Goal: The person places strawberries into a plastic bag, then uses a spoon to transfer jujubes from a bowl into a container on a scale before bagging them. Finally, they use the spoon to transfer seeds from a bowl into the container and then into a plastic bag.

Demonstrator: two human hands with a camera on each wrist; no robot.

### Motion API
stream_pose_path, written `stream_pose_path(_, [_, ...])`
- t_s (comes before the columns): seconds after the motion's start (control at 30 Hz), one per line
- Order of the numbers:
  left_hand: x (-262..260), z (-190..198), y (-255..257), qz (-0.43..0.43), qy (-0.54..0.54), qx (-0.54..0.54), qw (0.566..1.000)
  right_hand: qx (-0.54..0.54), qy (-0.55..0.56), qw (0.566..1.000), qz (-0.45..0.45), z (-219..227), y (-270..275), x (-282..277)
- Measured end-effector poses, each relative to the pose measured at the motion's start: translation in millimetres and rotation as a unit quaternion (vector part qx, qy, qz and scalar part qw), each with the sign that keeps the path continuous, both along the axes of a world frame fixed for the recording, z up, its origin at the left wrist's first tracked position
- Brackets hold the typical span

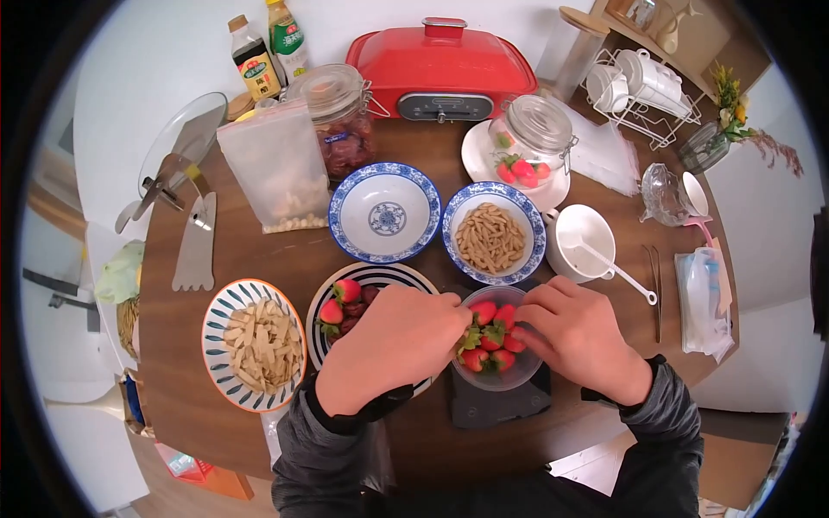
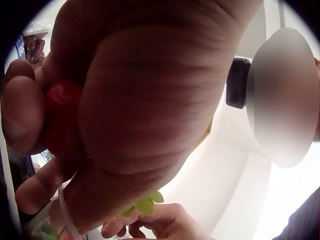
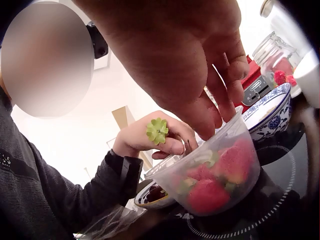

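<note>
A strawberry point(image 2: 62, 115) is held in my left hand point(image 1: 393, 341), its green leaf cap point(image 3: 157, 131) sticking out at the thumb side. That hand is at the left rim of a clear plastic tub point(image 3: 167, 181) of strawberries point(image 1: 492, 332). My right hand point(image 1: 579, 332) is over the tub's right side, with loosely bent fingers point(image 3: 202, 117) dipping at the rim. Under the tub is a black kitchen scale point(image 1: 499, 413). Partly hidden by my left hand, a striped plate point(image 1: 393, 274) bears strawberries point(image 1: 347, 291) and dark red dried fruit point(image 1: 352, 309).
At the left sits a bowl point(image 1: 216, 380) of pale slices. Behind the hands are a blue-and-white bowl point(image 1: 358, 216), another bowl point(image 1: 451, 229) of pale brown strips and a white mug point(image 1: 563, 259). Jars, a bag and a red cooker point(image 1: 445, 65) stand farther back. Tweezers point(image 1: 658, 293) lie right.
</note>
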State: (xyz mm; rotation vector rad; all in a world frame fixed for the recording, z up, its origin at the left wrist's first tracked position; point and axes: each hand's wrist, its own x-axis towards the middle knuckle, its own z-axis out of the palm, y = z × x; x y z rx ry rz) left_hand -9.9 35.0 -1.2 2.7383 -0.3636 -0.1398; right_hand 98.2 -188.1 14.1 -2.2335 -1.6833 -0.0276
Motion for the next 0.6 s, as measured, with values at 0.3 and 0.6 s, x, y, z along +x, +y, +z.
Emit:
stream_pose_path(0.3, [-6.1,15.7,6.3,0.007,0.035,-0.012,0.999,0.023,-0.035,0.999,0.021,-9.9,2.6,-4.6])
stream_pose_path(0.6, [-6.8,13.5,4.8,-0.007,0.032,-0.012,0.999,-0.013,-0.036,0.997,0.061,-12.0,8.5,-3.5])
